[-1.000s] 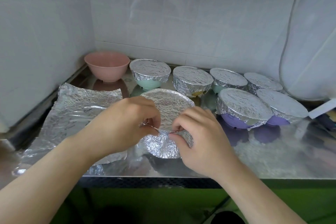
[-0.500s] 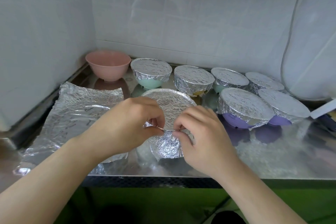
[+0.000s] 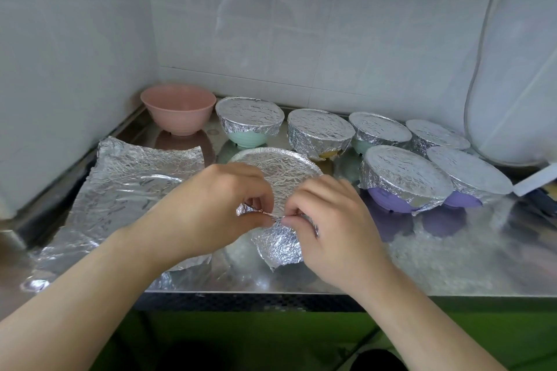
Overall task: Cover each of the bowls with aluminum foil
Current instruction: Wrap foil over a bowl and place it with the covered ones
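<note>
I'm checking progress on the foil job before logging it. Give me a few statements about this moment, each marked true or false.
1. The pink bowl in the corner has no foil on it. True.
2. Both hands pinch the foil at the near rim of the front bowl. True: the left hand and right hand meet at a fold there.
3. The loose foil sheet lies to the right of the hands. False: it lies to the left, flat on the counter.
4. Every covered bowl is purple underneath. False: the purple bowl is, but the green bowl behind the hands is not.
5. The pink bowl stands upside down. False: it stands upright, open side up.
</note>
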A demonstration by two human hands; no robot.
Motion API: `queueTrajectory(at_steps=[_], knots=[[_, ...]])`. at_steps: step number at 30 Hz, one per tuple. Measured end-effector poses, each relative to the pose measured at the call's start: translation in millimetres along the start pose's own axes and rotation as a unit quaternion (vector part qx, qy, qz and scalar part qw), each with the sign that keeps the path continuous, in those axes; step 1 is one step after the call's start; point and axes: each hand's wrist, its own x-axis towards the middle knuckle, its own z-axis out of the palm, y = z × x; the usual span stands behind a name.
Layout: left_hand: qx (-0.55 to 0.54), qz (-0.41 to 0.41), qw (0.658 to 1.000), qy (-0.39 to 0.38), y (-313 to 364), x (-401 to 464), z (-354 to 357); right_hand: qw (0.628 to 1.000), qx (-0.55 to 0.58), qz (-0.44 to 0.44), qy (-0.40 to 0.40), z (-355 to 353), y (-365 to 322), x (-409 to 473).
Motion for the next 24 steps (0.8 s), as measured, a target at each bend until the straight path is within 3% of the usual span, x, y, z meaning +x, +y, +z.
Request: queueTrajectory(at_steps=[24], knots=[[-0.005, 0.000, 1.000, -0.007, 4.4, -1.3, 2.2, 1.000, 0.014, 0.002, 0.001, 0.1, 5.4, -2.3]])
